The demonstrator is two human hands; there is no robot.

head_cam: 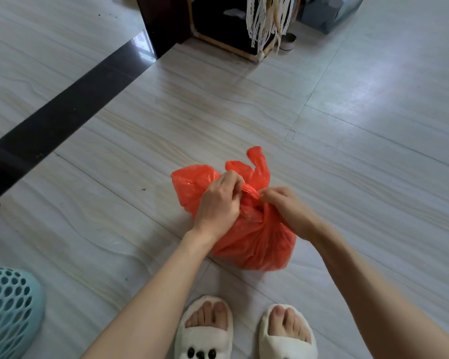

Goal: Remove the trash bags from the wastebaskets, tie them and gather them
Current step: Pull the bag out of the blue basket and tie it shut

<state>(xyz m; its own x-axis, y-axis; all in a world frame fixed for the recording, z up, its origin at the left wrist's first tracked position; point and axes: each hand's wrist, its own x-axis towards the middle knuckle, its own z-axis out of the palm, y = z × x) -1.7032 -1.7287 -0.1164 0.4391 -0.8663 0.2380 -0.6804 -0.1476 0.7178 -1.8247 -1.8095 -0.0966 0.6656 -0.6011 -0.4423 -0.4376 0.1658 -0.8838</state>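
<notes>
The red trash bag [254, 239] sits on the tiled floor [347, 151] just ahead of our slippers [204, 330], thin, soft and probably light. Our left hand [218, 200] and right hand [283, 206] each pinch a twisted handle at its gathered neck, which we judge the best hold; the slick film may slip. The teal wastebasket [8, 309] stands well apart at left.

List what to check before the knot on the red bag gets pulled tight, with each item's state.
1. Red trash bag rests on the floor tiles: ok.
2. Left hand grips one twisted end: ok.
3. Right hand pinches the other end: ok.
4. Bag out of the teal wastebasket: ok.
5. Knot fully formed: cannot tell.
6. Bag free of tears: cannot tell.
</notes>
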